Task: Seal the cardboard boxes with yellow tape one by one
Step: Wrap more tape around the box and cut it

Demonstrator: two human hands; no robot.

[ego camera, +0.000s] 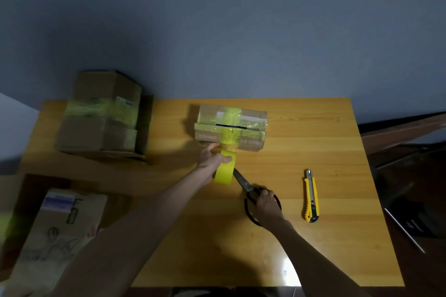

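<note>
Left hand (pixel 212 158): fingers curled round yellow tape roll (pixel 223 173), at small taped cardboard box (pixel 230 126) | Right hand (pixel 266 205): fingers gripping black-handled metal scissors (pixel 243 182), near box.

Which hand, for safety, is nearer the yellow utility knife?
Right. The right hand, gripping black scissors, sits left of the yellow utility knife; the left hand, holding yellow tape, is farther left.

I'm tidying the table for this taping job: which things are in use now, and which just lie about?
Belong: small cardboard box; yellow tape roll in the left hand; scissors in the right hand; stacked taped boxes.
Lying about: yellow utility knife; printed carton, perhaps waiting.
</note>
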